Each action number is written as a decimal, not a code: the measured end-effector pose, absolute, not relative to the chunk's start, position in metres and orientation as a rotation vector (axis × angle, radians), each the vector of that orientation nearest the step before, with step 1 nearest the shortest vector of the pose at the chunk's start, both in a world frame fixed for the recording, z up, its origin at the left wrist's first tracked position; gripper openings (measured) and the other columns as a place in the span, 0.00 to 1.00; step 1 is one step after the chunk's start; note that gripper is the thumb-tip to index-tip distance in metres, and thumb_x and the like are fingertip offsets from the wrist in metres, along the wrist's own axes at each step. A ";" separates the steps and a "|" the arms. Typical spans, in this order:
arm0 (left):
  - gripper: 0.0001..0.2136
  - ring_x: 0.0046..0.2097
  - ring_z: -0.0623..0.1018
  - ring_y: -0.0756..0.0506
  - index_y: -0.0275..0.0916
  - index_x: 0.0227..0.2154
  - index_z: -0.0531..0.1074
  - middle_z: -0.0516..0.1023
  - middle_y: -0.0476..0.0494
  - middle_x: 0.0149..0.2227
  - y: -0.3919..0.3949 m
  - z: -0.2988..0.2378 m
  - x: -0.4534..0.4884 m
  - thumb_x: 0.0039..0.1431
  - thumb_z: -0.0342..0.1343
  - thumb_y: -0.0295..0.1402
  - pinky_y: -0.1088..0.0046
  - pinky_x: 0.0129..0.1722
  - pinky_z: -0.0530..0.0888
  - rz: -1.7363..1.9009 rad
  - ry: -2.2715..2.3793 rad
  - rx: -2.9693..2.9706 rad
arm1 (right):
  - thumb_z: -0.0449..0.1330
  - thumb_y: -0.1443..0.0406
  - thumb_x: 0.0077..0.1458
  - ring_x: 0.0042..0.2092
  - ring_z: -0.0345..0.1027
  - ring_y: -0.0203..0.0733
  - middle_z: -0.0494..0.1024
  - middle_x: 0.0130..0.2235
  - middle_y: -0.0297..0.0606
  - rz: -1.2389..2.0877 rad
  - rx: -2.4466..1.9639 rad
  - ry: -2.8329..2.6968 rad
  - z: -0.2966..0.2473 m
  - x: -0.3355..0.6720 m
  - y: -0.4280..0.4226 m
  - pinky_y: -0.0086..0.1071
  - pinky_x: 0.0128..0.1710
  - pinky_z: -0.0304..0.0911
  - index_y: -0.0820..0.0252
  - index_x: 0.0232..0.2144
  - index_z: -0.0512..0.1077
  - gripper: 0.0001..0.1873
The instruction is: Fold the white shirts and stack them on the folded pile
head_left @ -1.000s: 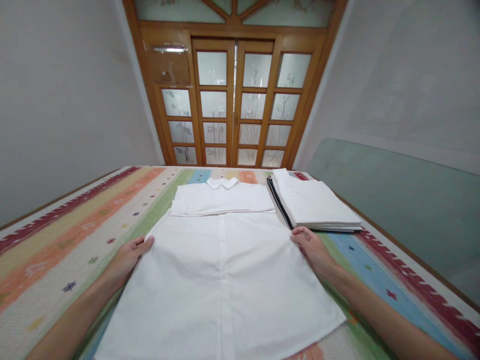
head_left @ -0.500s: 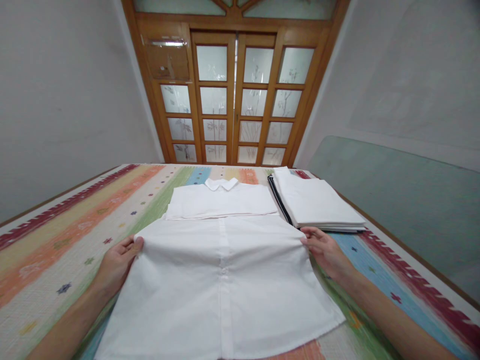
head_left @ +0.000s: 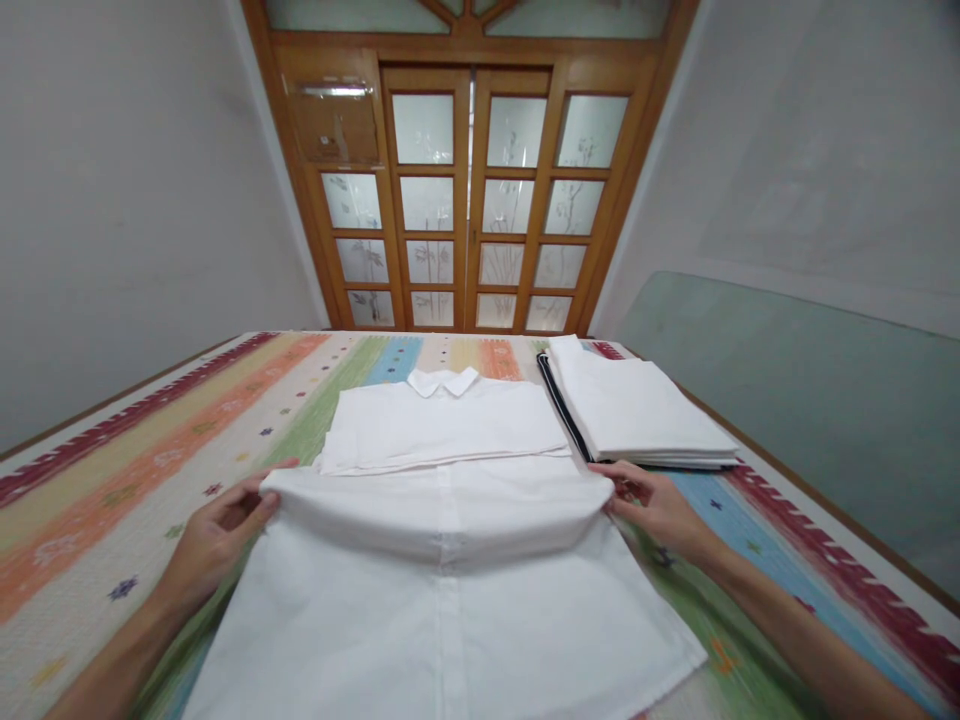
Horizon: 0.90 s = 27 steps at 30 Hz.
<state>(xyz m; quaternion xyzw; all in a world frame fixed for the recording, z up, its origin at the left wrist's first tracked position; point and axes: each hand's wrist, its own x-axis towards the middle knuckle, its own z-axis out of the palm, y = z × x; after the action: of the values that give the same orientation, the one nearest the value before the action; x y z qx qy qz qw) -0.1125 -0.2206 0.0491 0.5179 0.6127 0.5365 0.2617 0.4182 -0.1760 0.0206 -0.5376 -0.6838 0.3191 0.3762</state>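
A white collared shirt (head_left: pixel 442 590) lies face down on a striped, colourful cloth (head_left: pixel 150 440), its sleeves folded across the upper back and the collar pointing away from me. My left hand (head_left: pixel 214 535) pinches the shirt's left side edge and my right hand (head_left: pixel 656 500) pinches its right side edge. Between them a raised fold of fabric runs across the middle of the shirt, lifted off the cloth. The hem lies flat near me.
A stack of folded white garments (head_left: pixel 637 410) with a dark edge sits to the right of the shirt, close to my right hand. Wooden doors with frosted glass panes (head_left: pixel 469 200) stand beyond the far edge. Walls close in on both sides.
Both hands went from resting flat at the shirt's sides to gripping its edges. They have lifted the middle of the shirt into a fold that has moved towards the collar.
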 end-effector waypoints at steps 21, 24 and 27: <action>0.28 0.20 0.65 0.51 0.41 0.28 0.71 0.71 0.53 0.18 -0.206 0.049 -0.100 0.35 0.62 0.61 0.79 0.17 0.61 1.361 1.865 1.314 | 0.59 0.52 0.52 0.29 0.59 0.38 0.67 0.25 0.31 0.889 -1.312 -1.560 0.025 0.393 -0.167 0.28 0.29 0.58 0.57 0.25 0.70 0.15; 0.27 0.18 0.66 0.50 0.41 0.28 0.70 0.72 0.52 0.17 -0.209 0.048 -0.101 0.37 0.60 0.60 0.78 0.16 0.61 1.296 1.914 1.331 | 0.58 0.52 0.51 0.29 0.60 0.38 0.68 0.25 0.31 0.863 -1.363 -1.549 0.024 0.389 -0.169 0.29 0.29 0.57 0.57 0.25 0.69 0.15; 0.26 0.18 0.67 0.49 0.41 0.28 0.71 0.72 0.51 0.16 -0.211 0.046 -0.102 0.38 0.59 0.60 0.77 0.17 0.63 1.200 1.965 1.354 | 0.58 0.51 0.51 0.28 0.61 0.38 0.70 0.25 0.30 0.826 -1.411 -1.506 0.023 0.383 -0.169 0.29 0.27 0.56 0.57 0.27 0.70 0.16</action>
<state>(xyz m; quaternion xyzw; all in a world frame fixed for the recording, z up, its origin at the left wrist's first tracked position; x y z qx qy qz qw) -0.1023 -0.2114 0.0462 0.4929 0.7153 0.4369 0.2334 0.3830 -0.1692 0.0226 -0.5689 -0.6073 0.3332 0.4433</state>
